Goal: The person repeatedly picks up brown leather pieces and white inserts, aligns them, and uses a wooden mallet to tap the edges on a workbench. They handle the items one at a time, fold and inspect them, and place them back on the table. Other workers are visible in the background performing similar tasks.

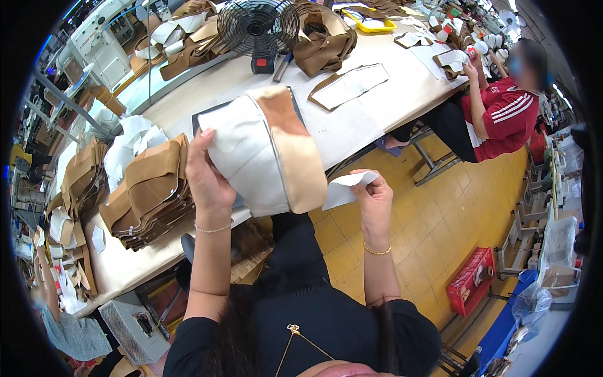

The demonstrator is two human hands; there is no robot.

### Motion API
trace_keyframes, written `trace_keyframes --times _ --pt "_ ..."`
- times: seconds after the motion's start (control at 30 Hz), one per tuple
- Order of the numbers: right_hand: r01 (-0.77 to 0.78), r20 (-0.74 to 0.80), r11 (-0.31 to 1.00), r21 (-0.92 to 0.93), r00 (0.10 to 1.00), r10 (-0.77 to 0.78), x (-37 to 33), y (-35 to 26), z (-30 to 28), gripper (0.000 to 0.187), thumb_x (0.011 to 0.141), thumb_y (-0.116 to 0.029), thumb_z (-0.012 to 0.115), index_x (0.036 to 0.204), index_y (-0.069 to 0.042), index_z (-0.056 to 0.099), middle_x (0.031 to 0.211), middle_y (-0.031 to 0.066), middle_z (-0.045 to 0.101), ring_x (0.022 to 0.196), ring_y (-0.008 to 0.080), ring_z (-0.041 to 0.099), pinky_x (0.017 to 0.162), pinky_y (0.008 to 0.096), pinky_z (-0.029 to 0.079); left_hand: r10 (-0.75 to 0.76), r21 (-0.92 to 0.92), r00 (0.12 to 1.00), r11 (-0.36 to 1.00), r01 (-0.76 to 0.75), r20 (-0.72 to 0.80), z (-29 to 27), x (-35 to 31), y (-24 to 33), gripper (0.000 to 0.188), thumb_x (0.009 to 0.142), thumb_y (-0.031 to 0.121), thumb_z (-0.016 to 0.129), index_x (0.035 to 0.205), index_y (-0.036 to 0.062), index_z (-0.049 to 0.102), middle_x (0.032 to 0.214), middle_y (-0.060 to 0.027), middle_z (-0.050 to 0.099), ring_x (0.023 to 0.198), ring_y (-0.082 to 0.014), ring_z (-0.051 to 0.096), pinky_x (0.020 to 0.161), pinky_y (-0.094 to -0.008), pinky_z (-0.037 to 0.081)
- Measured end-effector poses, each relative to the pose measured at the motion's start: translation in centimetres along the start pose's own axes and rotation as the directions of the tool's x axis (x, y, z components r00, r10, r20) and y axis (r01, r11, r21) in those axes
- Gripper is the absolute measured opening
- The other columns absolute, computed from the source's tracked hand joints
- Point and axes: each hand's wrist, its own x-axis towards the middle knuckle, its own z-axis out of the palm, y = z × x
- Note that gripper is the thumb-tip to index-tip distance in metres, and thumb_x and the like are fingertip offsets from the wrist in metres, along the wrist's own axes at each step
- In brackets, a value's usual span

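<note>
My left hand (210,179) grips the left edge of a curved, stitched panel (251,154), held up above the near edge of the table. White lining covers most of the panel, and a tan and brown band runs along its right side. My right hand (375,204) pinches a small white flat piece (340,191) between thumb and fingers. That piece reaches the panel's lower right edge; whether the two are joined, I cannot tell. Behind the panel, a dark flat board (296,105) on the table is mostly hidden.
Stacked brown panels (151,188) lie left on the table. A black fan (257,28) and a hammer (282,66) are at the far side, near a brown-edged white piece (350,86). A co-worker in a red shirt (509,116) sits right. A red crate (470,281) stands on the floor.
</note>
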Motion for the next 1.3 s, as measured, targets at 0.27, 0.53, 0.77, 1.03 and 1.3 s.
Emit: trace_keyframes --times 0.27,0.53,0.77,1.03,1.3 --pt "-0.235 0.250 0.971 -0.038 0.939 0.237 -2.5 3.7 4.0 0.010 0.093 -0.003 0.068 0.102 -0.003 0.063 0.093 -0.0010 0.065 0.085 0.0049 0.059 0.076 0.0205 0.047 -0.287 0.023 0.951 0.956 0.292 -0.117 -11.9 -4.3 -9.3 0.026 0.102 0.015 0.053 0.122 0.0000 0.057 0.118 -0.0095 0.067 0.108 -0.0190 0.065 0.097 -0.0360 0.051" --pt "-0.160 0.266 0.944 -0.289 0.933 0.240 -2.9 7.0 7.4 0.026 0.093 -0.024 0.073 0.100 -0.001 0.065 0.084 0.0008 0.065 0.079 0.0091 0.057 0.073 0.0266 0.048 -0.407 0.042 0.910 0.911 0.411 -0.077 -14.2 -5.6 -8.8 0.037 0.105 0.027 0.051 0.128 -0.0008 0.055 0.118 -0.0085 0.067 0.106 -0.0150 0.065 0.094 -0.0292 0.052" --pt "0.017 0.207 0.813 -0.582 0.970 0.129 -3.5 4.2 10.0 0.027 0.089 -0.023 0.074 0.091 0.001 0.063 0.076 0.0136 0.068 0.067 0.0189 0.063 0.063 0.0330 0.049 -0.467 0.141 0.884 0.877 0.459 0.030 -13.5 -6.5 -8.5 0.070 0.103 0.059 0.036 0.137 -0.0014 0.049 0.124 -0.0114 0.065 0.107 -0.0154 0.064 0.094 -0.0290 0.050" --pt "0.180 0.240 0.649 -0.739 0.971 0.005 -3.8 3.5 10.1 0.022 0.086 -0.017 0.074 0.084 -0.001 0.060 0.075 0.0164 0.067 0.067 0.0332 0.065 0.061 0.0393 0.049 -0.409 0.242 0.913 0.885 0.398 -0.006 -13.5 -6.5 -10.2 0.070 0.101 0.063 0.039 0.132 0.0028 0.056 0.106 -0.0057 0.068 0.074 -0.0036 0.050 0.062 -0.0189 0.035" --pt "0.234 0.250 0.595 -0.769 0.967 -0.057 -4.0 3.9 10.1 0.021 0.086 -0.016 0.074 0.083 -0.002 0.059 0.078 0.0161 0.067 0.069 0.0341 0.066 0.061 0.0404 0.050 -0.363 0.258 0.930 0.895 0.364 -0.052 -11.9 -6.9 -10.1 0.057 0.104 0.053 0.044 0.127 0.0030 0.058 0.094 0.0005 0.066 0.071 -0.0031 0.050 0.061 -0.0173 0.039"
